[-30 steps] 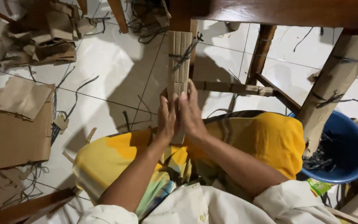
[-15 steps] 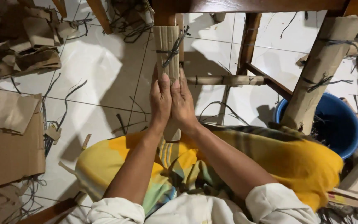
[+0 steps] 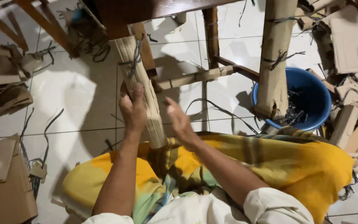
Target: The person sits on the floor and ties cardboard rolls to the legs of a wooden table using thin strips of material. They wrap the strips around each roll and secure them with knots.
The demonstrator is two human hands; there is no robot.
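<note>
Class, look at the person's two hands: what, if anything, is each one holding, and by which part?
The left hand grips the corrugated cardboard roll around its middle, below the wire tie. The right hand is open beside the roll, holding nothing.

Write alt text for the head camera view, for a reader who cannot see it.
Seen from above, a seated person's left hand grips a cardboard-wrapped table leg tied with dark cord, while the right hand hovers open beside it. A yellow patterned cloth covers the lap. A blue bucket and cardboard scraps lie on the white tiled floor.
</note>
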